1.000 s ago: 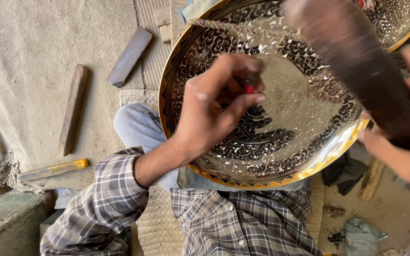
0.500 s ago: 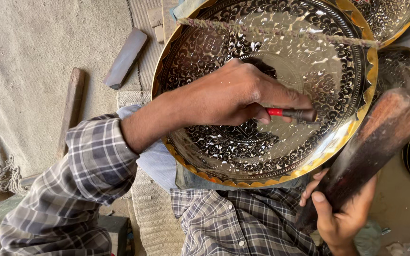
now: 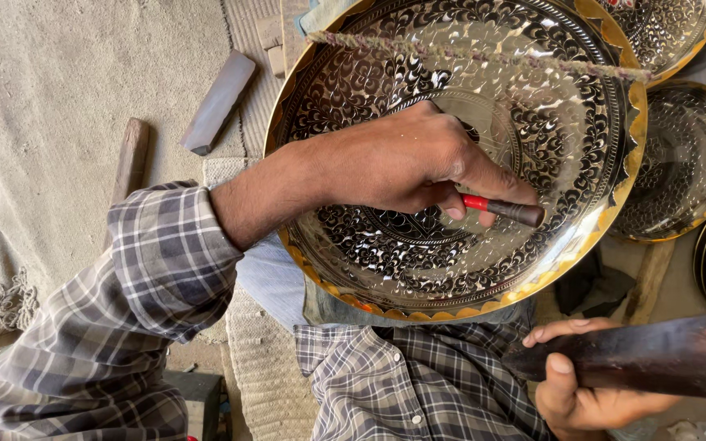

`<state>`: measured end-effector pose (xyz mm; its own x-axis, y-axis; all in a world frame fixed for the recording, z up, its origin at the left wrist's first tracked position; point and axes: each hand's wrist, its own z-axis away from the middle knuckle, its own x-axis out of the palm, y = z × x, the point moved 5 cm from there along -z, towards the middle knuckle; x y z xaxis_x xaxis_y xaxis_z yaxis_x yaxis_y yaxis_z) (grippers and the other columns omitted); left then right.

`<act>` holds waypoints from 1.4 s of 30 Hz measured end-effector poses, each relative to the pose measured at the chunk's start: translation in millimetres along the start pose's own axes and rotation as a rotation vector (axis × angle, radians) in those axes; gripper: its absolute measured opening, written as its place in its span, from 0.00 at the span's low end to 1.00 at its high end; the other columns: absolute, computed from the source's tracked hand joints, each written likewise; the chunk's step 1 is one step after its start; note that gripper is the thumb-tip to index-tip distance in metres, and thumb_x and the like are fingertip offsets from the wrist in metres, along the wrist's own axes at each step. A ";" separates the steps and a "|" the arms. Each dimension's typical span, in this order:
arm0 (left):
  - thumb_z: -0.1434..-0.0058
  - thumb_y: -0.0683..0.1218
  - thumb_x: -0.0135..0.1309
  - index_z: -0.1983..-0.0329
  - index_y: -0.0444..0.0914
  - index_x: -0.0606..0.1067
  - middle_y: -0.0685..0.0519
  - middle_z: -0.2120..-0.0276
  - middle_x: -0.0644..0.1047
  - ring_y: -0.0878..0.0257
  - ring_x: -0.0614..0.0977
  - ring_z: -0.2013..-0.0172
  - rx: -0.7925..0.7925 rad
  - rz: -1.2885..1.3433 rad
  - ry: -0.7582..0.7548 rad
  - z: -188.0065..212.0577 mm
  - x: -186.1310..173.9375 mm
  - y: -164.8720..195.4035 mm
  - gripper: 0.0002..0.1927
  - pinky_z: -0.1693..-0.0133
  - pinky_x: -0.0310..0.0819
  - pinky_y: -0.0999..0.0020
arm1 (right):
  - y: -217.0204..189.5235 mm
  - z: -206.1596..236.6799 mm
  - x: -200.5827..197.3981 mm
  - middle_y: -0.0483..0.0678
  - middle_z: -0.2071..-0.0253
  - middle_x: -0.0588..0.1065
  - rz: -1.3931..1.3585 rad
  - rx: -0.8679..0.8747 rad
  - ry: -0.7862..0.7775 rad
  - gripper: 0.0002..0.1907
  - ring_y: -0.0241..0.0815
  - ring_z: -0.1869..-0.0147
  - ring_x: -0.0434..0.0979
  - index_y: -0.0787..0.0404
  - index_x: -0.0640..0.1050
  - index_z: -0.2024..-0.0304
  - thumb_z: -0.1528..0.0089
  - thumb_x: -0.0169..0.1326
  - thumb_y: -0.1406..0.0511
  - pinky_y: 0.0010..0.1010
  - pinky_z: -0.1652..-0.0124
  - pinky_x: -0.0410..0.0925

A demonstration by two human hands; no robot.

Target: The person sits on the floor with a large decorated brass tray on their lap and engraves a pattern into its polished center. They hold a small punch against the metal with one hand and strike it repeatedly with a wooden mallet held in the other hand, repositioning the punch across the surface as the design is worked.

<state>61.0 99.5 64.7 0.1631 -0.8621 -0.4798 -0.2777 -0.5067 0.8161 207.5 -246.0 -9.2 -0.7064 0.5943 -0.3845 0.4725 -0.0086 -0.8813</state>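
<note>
1. A worker in a checked shirt sits with a large round engraved brass tray with a gold scalloped rim [image 3: 582, 122] propped on the lap, filling the frame from 12 to 3 o'clock.
2. The left hand [image 3: 406, 159] is closed around a short dark punch with a red band [image 3: 504, 210], its tip resting on the tray's patterned face near centre.
3. The right hand [image 3: 586, 392], at 5 o'clock, grips a dark wooden mallet [image 3: 655, 355] held clear of the tray.
4. The tray looks stiff, fairly heavy and slick; its rim seems the safest place to hold it.
5. More engraved trays [image 3: 680, 163] lie at 2 o'clock; wooden blocks [image 3: 218, 102] rest on the cloth-covered floor at 10 o'clock.
</note>
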 end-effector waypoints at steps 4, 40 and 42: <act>0.42 0.38 0.66 0.35 0.45 0.74 0.51 0.51 0.84 0.59 0.88 0.55 0.066 -0.031 0.022 -3.6 1.0 2.6 0.31 0.58 0.85 0.63 | -6.6 -1.9 13.2 0.61 0.60 0.73 0.008 0.060 -0.026 0.55 0.50 0.69 0.75 0.37 0.29 0.22 0.32 0.55 0.68 0.41 0.62 0.75; 0.47 0.43 0.65 0.39 0.58 0.76 0.64 0.56 0.85 0.67 0.87 0.61 -0.098 -0.057 -0.296 -19.0 20.2 -4.7 0.31 0.58 0.82 0.61 | -6.1 15.0 30.4 0.59 0.56 0.73 0.122 0.086 -0.136 0.51 0.44 0.60 0.78 0.66 0.38 0.24 0.37 0.56 0.73 0.36 0.59 0.76; 0.48 0.42 0.65 0.40 0.54 0.77 0.62 0.57 0.86 0.66 0.87 0.62 -0.052 -0.033 -0.267 -18.8 19.1 -3.8 0.30 0.60 0.82 0.60 | -7.8 12.4 29.6 0.54 0.53 0.72 -0.083 0.118 -0.066 0.50 0.36 0.61 0.78 0.61 0.33 0.21 0.29 0.56 0.71 0.27 0.59 0.77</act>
<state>83.0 84.9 58.5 -0.0857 -0.8182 -0.5686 -0.2261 -0.5398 0.8109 176.4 -238.3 -17.1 -0.7756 0.5427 -0.3224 0.3483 -0.0580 -0.9356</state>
